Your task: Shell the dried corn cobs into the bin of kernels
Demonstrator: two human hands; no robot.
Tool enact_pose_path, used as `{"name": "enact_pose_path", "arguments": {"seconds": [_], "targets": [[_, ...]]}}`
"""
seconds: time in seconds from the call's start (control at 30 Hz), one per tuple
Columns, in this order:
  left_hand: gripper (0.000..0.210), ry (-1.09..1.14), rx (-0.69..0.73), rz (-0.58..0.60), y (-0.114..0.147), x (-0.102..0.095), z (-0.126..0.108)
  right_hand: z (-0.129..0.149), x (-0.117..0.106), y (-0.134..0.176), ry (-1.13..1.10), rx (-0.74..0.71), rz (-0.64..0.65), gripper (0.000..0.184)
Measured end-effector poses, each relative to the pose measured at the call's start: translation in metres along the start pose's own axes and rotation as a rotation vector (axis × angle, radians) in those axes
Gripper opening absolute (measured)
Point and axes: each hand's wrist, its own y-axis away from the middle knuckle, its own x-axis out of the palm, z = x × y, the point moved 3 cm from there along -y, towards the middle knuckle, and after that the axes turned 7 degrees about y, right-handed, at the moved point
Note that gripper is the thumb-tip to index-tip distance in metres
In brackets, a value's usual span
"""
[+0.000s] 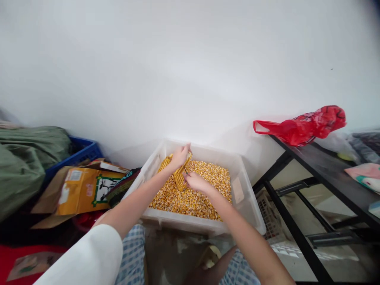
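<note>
A translucent white plastic tub (194, 221) holds loose yellow corn kernels (208, 200). Above the kernels, my left hand (179, 156) is closed around the upper end of a corn cob (179, 179), which slants downward with rows of kernels on it. My right hand (196, 181) is closed beside the cob's right side, gripping a thin dark tool (185, 170) whose tip is against or very near the cob. The tool's exact kind is too small to make out. Another corn cob (165, 162) lies in the tub's left part, partly behind my left forearm.
To the left lie an opened yellow cardboard box (81, 192), a blue crate (86, 150) and green cloth (32, 158). A black metal-framed table (329, 170) stands at right, with a red plastic bag (305, 126) on it. A white wall (190, 71) rises behind the tub.
</note>
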Motion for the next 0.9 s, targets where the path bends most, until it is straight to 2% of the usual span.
{"name": "enact_pose_path", "arguments": {"seconds": [0.1, 0.17, 0.2, 0.33, 0.4, 0.43, 0.47, 0.53, 0.67, 0.73, 0.77, 0.8, 0.83, 0.9], "targets": [[0.06, -0.133, 0.21, 0.095, 0.021, 0.001, -0.04, 0.006, 0.016, 0.02, -0.491, 0.01, 0.11, 0.029], [0.058, -0.237, 0.325, 0.198, 0.039, 0.003, -0.064, 0.012, 0.026, 0.035, -0.74, -0.042, 0.081, 0.029], [0.055, -0.289, 0.408, 0.249, 0.05, 0.003, -0.077, 0.015, 0.032, 0.041, -0.827, -0.058, 0.048, 0.029], [0.046, -0.446, 0.687, 0.382, 0.1, 0.001, -0.122, 0.021, 0.053, 0.065, -0.977, -0.079, -0.253, 0.031], [0.038, -0.422, 0.795, 0.35, 0.128, -0.01, -0.138, 0.025, 0.063, 0.076, -1.026, -0.106, -0.368, 0.03], [0.037, -0.424, 0.793, 0.315, 0.142, -0.02, -0.141, 0.027, 0.069, 0.082, -1.057, -0.123, -0.403, 0.03], [0.038, -0.421, 0.773, 0.255, 0.157, -0.033, -0.14, 0.028, 0.075, 0.088, -1.089, -0.137, -0.419, 0.03], [0.039, -0.416, 0.672, 0.047, 0.191, -0.074, -0.124, 0.029, 0.086, 0.1, -1.137, -0.164, -0.414, 0.031], [0.038, -0.539, 0.29, -0.47, 0.279, -0.186, -0.052, 0.026, 0.109, 0.124, -1.141, -0.191, -0.369, 0.033], [0.034, -0.625, 0.079, -0.693, 0.321, -0.228, -0.023, 0.026, 0.119, 0.133, -1.123, -0.201, -0.342, 0.034], [0.032, -0.629, -0.001, -0.755, 0.335, -0.239, -0.015, 0.027, 0.122, 0.135, -1.119, -0.195, -0.341, 0.035], [0.032, -0.579, -0.022, -0.751, 0.341, -0.241, -0.012, 0.028, 0.124, 0.137, -1.113, -0.192, -0.334, 0.034], [0.031, -0.503, 0.007, -0.705, 0.34, -0.235, -0.014, 0.029, 0.123, 0.138, -1.112, -0.187, -0.335, 0.035], [0.027, -0.384, 0.11, -0.509, 0.316, -0.206, -0.026, 0.03, 0.118, 0.138, -1.109, -0.162, -0.333, 0.035]]}}
